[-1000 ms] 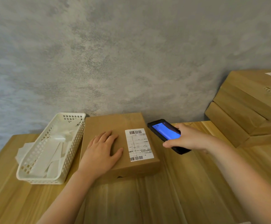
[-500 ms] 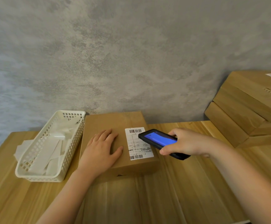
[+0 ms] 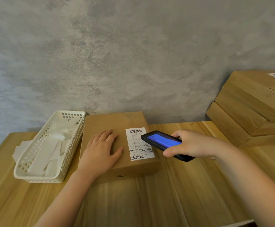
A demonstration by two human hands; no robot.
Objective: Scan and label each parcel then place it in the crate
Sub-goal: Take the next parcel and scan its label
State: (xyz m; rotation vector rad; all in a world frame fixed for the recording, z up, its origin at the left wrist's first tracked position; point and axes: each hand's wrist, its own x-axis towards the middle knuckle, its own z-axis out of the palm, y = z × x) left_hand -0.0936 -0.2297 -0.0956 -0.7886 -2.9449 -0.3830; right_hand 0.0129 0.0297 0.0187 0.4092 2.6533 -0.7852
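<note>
A flat brown cardboard parcel lies on the wooden table against the wall. A white shipping label with barcodes is stuck on its right part. My left hand rests flat on the parcel's top, fingers spread, left of the label. My right hand grips a black handheld scanner with a lit blue screen. The scanner's front end hangs over the label's right edge.
A white perforated plastic basket with loose white label sheets stands left of the parcel, touching it. More white paper lies under its left side. Stacked brown boxes fill the right rear corner. The wooden table stretches toward me.
My right hand has carried the scanner left and tilted it flatter, from beside the parcel to over the label. My left hand has stayed flat on the parcel.
</note>
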